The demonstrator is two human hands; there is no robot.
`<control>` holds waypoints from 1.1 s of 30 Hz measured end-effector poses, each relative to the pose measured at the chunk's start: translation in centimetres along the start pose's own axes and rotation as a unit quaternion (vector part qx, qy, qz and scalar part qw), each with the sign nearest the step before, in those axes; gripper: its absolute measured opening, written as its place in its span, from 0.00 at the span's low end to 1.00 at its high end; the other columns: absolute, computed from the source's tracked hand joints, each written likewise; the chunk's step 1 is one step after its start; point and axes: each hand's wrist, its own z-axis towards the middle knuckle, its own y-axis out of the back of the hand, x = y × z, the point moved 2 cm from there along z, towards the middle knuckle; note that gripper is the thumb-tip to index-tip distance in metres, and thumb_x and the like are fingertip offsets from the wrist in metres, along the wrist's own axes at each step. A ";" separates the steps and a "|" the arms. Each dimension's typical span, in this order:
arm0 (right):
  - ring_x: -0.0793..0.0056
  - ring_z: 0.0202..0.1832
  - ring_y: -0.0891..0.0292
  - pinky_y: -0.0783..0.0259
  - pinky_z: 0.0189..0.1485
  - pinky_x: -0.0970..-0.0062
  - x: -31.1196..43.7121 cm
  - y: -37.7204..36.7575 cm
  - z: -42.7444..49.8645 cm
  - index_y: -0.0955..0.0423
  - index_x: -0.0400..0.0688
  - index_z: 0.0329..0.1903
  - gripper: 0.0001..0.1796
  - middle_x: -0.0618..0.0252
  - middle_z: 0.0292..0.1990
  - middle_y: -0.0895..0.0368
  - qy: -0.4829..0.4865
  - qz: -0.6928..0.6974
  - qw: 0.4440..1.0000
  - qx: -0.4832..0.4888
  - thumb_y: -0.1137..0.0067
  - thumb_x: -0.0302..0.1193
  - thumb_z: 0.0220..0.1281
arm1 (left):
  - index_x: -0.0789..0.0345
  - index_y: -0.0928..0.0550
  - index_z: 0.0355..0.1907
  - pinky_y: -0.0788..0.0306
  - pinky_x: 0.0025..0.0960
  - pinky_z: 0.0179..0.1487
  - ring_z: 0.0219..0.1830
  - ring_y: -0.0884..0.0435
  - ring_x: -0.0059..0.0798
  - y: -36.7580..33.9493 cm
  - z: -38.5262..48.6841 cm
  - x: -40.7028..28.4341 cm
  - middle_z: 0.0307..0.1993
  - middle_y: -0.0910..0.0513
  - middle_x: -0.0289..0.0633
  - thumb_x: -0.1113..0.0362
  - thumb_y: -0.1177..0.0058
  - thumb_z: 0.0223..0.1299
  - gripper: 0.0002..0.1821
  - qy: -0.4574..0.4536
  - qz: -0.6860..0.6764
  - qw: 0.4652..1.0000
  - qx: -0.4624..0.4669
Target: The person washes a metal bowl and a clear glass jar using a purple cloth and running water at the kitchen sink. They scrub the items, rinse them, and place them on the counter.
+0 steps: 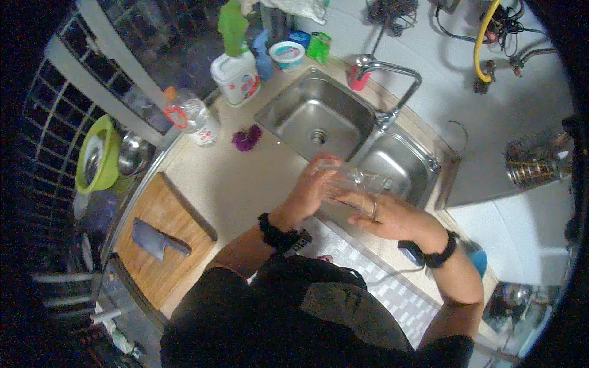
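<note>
A clear, see-through container (359,177), perhaps of plastic or glass, lies sideways between my hands above the front edge of the sink. My left hand (310,188) is wrapped around its left end. Against its lower side rests my right hand (386,214), with a ring on one finger and some fingers behind or against the clear wall; whether it grips is hard to tell. Behind the container are the large steel sink basin (299,99) and the smaller basin (412,156). A purple scrubber or cloth (247,137) lies on the counter to the left.
A cleaver (156,239) lies on a wooden cutting board (172,267) at the left. A clear bottle with an orange cap (191,117), a white jug (235,78) and a white tub (287,55) stand behind. The chrome faucet (405,73) arches beside the basins, near a red cup (359,78).
</note>
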 end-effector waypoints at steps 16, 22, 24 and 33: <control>0.54 0.68 0.43 0.44 0.70 0.65 4.2 -4.9 18.6 0.51 0.40 0.71 0.43 0.47 0.69 0.45 0.027 -0.048 0.978 0.199 0.39 0.34 0.57 | 0.63 0.28 0.51 0.30 0.27 0.51 0.45 0.25 0.23 14.9 -1.6 -10.2 0.47 0.25 0.37 0.69 0.50 0.62 0.15 -0.117 0.026 0.992 -0.028; 0.60 0.69 0.44 0.50 0.72 0.65 4.7 -6.3 25.2 0.52 0.36 0.71 0.44 0.50 0.69 0.44 -0.109 0.479 0.841 0.226 0.40 0.38 0.58 | 0.61 0.28 0.50 0.28 0.29 0.48 0.44 0.23 0.26 19.2 -3.9 -11.4 0.46 0.25 0.38 0.66 0.47 0.61 0.14 -0.002 -0.117 0.983 -0.139; 0.63 0.72 0.48 0.55 0.73 0.66 4.5 -7.0 27.0 0.54 0.38 0.72 0.43 0.51 0.70 0.44 -0.171 0.521 0.811 0.203 0.42 0.39 0.62 | 0.60 0.28 0.50 0.27 0.32 0.48 0.45 0.22 0.27 20.9 -4.3 -11.2 0.46 0.24 0.38 0.65 0.47 0.62 0.14 -0.009 -0.114 0.981 -0.160; 0.60 0.67 0.40 0.48 0.70 0.63 1.7 -8.5 33.6 0.46 0.35 0.68 0.36 0.53 0.67 0.38 -0.135 0.477 0.819 0.289 0.45 0.39 0.65 | 0.59 0.32 0.58 0.25 0.41 0.52 0.51 0.24 0.33 29.3 -5.3 -7.5 0.51 0.25 0.39 0.52 0.51 0.65 0.23 -0.041 -0.103 0.985 -0.134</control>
